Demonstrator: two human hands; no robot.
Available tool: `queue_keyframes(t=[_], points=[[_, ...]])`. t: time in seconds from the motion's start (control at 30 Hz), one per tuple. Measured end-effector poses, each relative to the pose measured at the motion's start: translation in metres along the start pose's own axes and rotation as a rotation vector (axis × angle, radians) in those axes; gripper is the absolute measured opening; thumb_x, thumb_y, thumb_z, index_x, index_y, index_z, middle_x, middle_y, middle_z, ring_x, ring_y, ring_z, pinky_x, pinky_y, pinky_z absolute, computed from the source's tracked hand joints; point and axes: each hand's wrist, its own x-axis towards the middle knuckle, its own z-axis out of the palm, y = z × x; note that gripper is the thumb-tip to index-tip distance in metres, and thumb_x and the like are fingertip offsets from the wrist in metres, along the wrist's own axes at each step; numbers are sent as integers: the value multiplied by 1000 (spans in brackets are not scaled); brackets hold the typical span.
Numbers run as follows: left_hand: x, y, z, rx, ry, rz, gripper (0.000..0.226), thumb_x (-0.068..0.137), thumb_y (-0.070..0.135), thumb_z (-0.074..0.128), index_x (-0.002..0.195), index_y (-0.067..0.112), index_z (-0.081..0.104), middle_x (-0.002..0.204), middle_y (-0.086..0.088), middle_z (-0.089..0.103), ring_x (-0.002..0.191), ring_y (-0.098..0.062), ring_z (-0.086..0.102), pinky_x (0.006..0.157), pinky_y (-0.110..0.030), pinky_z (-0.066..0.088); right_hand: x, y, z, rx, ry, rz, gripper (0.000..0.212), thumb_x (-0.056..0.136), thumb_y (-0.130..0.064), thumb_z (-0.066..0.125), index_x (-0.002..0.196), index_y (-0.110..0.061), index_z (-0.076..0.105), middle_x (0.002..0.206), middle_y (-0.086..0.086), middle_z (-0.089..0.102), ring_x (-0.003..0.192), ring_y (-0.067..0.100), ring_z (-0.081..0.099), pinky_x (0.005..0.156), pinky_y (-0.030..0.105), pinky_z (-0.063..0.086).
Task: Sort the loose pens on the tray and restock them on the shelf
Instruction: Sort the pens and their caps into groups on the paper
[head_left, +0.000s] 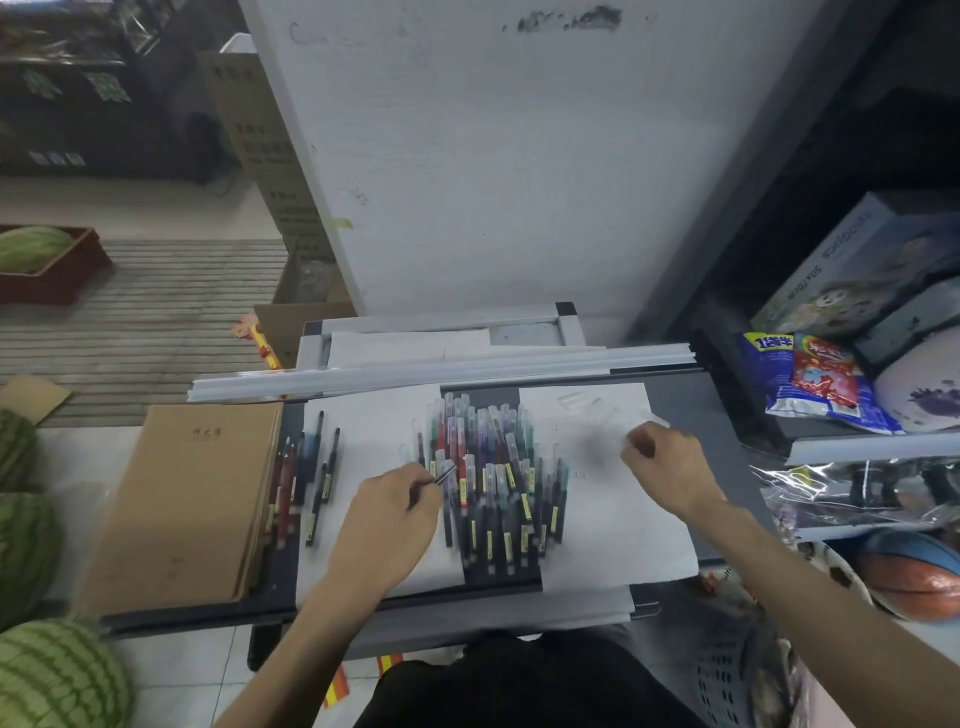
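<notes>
At the centre of the dark tray, the loose pens are lying heaped across white paper sheets, showing dark barrels, yellow labels and translucent caps tinted red, purple, green and blue. The tray is also carrying a smaller row of pens at its left edge, and nearly all long axes are running away from the person, caps at the far end. The fingers of the left hand are pinching a single pen, its tip pointing up-right at the heap; the right hand is hovering, blurred, with fingers curled, and its grip cannot be told.
</notes>
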Motion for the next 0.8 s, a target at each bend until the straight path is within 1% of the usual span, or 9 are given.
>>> queue_keyframes(t=[0.07,0.1,0.2,0.3,0.4,0.47,0.57,0.67,0.8], points=[[-2,6,-4,-90,-34,20,25,101,18,52,80,16,66,72,-3,70,54,-17,55,56,-38,46,-17,-27,-8,273,-47,-1,14,99,-23,62,90,-19,73,77,-10,67,76,16,62,69,25,44],[-4,10,-7,-132,-58,33,26,102,16,51,81,15,67,71,0,69,50,-13,49,52,-31,40,-28,-41,-13,393,-87,-7,16,99,-22,63,88,-20,75,70,-11,64,70,15,58,67,25,43],[-13,27,-18,-250,-146,112,24,104,17,56,89,18,74,69,13,67,50,-7,42,51,-17,34,-57,-78,-27,660,-225,-69,16,96,-19,68,86,-17,79,61,3,54,62,19,46,63,29,39],[-22,44,-28,-310,-189,242,19,103,26,62,93,20,77,77,2,67,53,-6,46,55,-13,35,-79,-102,-40,851,-321,-126,12,94,-16,71,87,-10,79,63,11,47,62,22,41,58,22,36],[-27,52,-37,-346,-186,324,20,103,27,62,94,18,78,76,-2,65,53,-7,43,55,-13,32,-94,-117,-51,894,-366,-222,12,94,-20,74,86,-12,78,65,11,43,63,20,36,56,17,34],[-29,55,-42,-342,-182,364,18,103,27,62,94,23,78,77,-1,65,54,-8,44,55,-17,33,-98,-120,-57,908,-375,-290,14,91,-26,74,91,-12,79,69,21,43,65,23,36,60,24,34],[-30,56,-46,-298,-173,405,17,103,27,63,93,28,76,77,3,66,59,-12,51,58,-18,37,-99,-123,-63,839,-347,-372,14,90,-28,73,95,-18,80,81,31,54,70,39,42,66,38,35],[-31,55,-47,-234,-177,445,17,103,28,62,92,28,75,77,6,64,65,-17,55,60,-19,39,-100,-125,-66,738,-322,-449,7,93,-21,75,94,-23,81,86,13,64,79,42,54,68,42,42],[-29,53,-43,-216,-184,472,19,105,27,61,93,25,76,76,5,63,67,-19,55,61,-24,41,-102,-126,-56,652,-335,-471,7,93,-25,76,93,-29,81,85,6,64,78,37,57,69,46,48]])
